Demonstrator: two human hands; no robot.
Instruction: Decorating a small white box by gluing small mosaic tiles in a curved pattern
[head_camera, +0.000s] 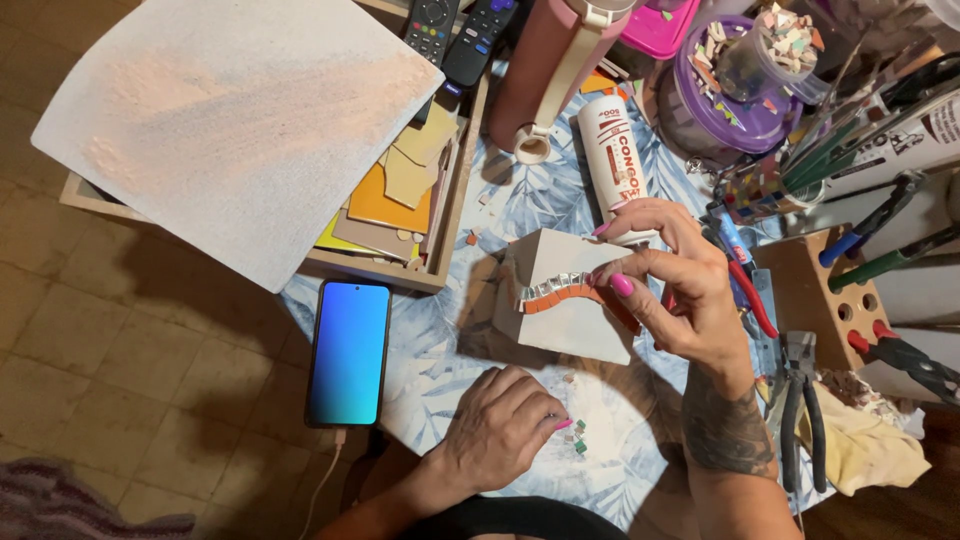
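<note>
Plainly, on the counter (420, 370), the white block (560, 300) at centre wears only a short orange tile row (565, 292); most stays bare. Right hand (680, 290) grips it; left hand (500, 425), at six o'clock, pinches loose tile chips (578, 440).

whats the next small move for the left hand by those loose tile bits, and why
Probably pinch one small green tile chip with the left hand and lift it toward the white block. The fingertips already rest by the loose chips, while the right hand steadies the block at its curved orange mosaic strip.
</note>
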